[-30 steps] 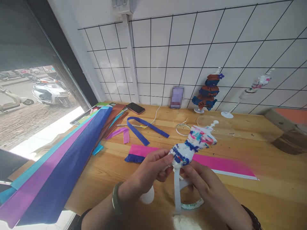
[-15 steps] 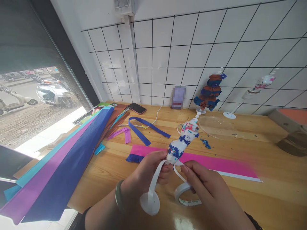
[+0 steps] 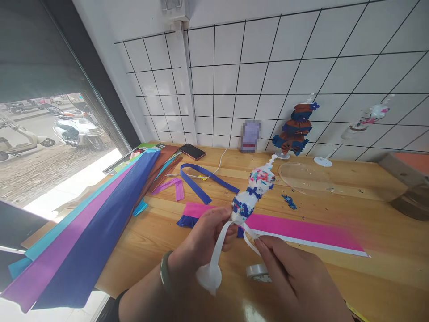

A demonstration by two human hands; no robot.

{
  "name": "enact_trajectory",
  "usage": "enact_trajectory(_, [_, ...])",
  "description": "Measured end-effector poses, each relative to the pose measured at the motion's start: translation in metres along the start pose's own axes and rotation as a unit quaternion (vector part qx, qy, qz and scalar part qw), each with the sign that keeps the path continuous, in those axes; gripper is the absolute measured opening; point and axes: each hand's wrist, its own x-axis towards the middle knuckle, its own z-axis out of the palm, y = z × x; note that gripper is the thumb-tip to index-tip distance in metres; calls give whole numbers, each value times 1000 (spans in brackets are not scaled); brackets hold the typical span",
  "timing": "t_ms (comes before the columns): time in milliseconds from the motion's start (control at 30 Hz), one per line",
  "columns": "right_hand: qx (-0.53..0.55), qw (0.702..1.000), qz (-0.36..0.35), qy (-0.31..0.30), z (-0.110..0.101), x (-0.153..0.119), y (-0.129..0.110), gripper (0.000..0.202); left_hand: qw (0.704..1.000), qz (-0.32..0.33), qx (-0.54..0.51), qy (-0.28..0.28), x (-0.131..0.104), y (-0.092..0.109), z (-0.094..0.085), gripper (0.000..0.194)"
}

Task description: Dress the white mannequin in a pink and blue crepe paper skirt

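Note:
My left hand (image 3: pixel 214 230) is closed round the lower end of a small white stand figure (image 3: pixel 254 190), tilted away from me. It is wrapped in white with blue, pink and red patches, and its thin beaded tip points toward the wall. A white round base (image 3: pixel 209 277) shows below my left wrist. A loose white strip (image 3: pixel 219 243) hangs down over the base. Between thumb and fingers, my right hand (image 3: pixel 288 266) pinches a narrow length of white tape (image 3: pixel 250 232) that runs to the figure. A white tape roll (image 3: pixel 258 272) is partly hidden under my right hand.
Pink crepe paper (image 3: pixel 301 230) with a white edge lies behind my hands. Left are a blue paper strip (image 3: pixel 194 181), a phone (image 3: pixel 192 151) and long coloured paper sheets (image 3: pixel 100 232). A brown-and-blue ruffled figure (image 3: pixel 293 129) and a clear plastic disc (image 3: pixel 301 179) stand farther back.
Both hands and the figure have shifted slightly left. My right hand has drawn a little lower with the tape, and the roll has turned so its ring shows less.

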Motion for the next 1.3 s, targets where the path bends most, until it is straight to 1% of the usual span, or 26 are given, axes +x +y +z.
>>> enact_trajectory(100, [-12,1000,-24,14,2,-1,-1,24,997,58,37,33,2,-3,-1,34])
enact_trajectory(200, [-18,999,-35,31,2,-1,-1,23,989,111,90,45,3,-3,-1,33])
enact_trajectory(267, [-22,998,-41,40,2,-1,-1,23,982,136,115,61,2,-3,0,33])
enact_trajectory(400, [-30,996,-57,57,4,-2,-2,21,975,153,130,94,1,-2,1,32])
enact_trajectory(633, [-39,993,-85,78,7,-4,-3,16,962,181,157,127,0,-1,6,34])
enact_trajectory(700, [-36,993,-88,74,6,-3,-4,17,964,184,153,117,1,0,5,33])
enact_trajectory(767, [-12,996,-69,62,6,-1,-5,20,973,173,127,82,2,2,1,31])
enact_trajectory(833, [34,998,-24,40,6,0,-6,23,983,156,92,40,4,4,-4,28])
enact_trajectory(933, [102,993,66,-1,9,-1,-6,29,988,139,70,6,4,8,-11,25])
enact_trajectory(1067, [144,979,146,-15,14,-4,-4,33,987,139,62,-41,1,14,-12,30])
enact_trajectory(1100, [149,976,159,-18,15,-5,-3,33,986,145,69,-43,0,15,-12,31])
enact_trajectory(1167, [155,972,172,-25,16,-7,-2,33,983,153,97,-28,-1,16,-11,33])
enact_trajectory(1233, [154,975,158,-31,16,-8,-2,30,979,159,130,-8,-1,14,-10,34])
enact_trajectory(1300, [145,980,130,-32,17,-10,-2,27,976,163,144,-3,0,11,-10,35])
